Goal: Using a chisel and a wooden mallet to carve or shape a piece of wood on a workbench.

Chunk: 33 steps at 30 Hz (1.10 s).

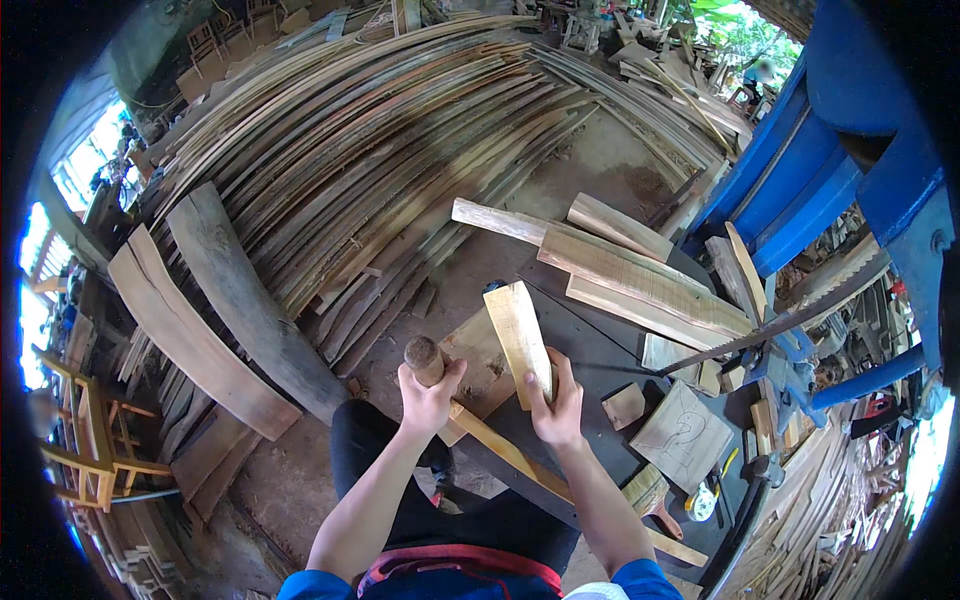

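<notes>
My left hand (428,404) is wrapped round a short, round piece of wood (424,356) with a rough brown end pointing up. To its right, my right hand (560,408) grips a pale, flat-sided wooden block (516,325), thumb on its face and fingers round its right side. The block tilts up and away from me, over the edge of a dark machine table (600,378). The two pieces are apart. Below my hands, a narrow wooden strip (505,445) lies along the near edge of that table.
A blue bandsaw (830,170) stands at the right, its toothed blade (790,318) slanting down to the table. Planks (640,275), a board with a drawn curve (685,437), a tape measure (702,503) and a brush (645,490) lie there. Long boards (350,170) cover the far floor.
</notes>
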### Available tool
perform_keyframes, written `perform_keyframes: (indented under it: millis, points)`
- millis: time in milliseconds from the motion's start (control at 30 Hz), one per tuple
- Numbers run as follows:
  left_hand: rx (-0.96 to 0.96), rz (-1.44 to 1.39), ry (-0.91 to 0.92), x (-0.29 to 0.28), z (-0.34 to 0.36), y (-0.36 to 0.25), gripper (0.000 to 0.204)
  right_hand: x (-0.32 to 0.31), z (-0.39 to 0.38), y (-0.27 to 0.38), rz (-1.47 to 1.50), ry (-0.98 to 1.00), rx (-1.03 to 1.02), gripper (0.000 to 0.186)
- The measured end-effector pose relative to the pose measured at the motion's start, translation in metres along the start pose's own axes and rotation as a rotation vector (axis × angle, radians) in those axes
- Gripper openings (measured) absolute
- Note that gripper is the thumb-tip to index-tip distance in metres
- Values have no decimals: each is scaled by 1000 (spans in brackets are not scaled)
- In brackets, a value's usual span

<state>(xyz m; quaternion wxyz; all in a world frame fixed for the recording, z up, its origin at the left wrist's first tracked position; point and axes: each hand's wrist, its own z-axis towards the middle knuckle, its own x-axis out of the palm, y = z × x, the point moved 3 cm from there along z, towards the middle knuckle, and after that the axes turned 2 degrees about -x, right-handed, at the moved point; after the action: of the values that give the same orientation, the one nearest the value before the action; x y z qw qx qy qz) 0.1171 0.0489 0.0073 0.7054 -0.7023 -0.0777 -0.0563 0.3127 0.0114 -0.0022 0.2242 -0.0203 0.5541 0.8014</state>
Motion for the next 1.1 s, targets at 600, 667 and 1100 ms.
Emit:
perform_keyframes:
  millis: [600, 667, 1100]
  points:
    - [-77, -58, -54, 2, 7, -1, 20, 2, -10, 4, 10, 64, 66, 35]
    - [-9, 130, -1, 2, 12, -3, 9, 3, -2, -2, -15, 47, -17, 35]
    - [20, -589, -292, -71, 13, -14, 29, 6, 2, -7, -21, 24, -13, 38]
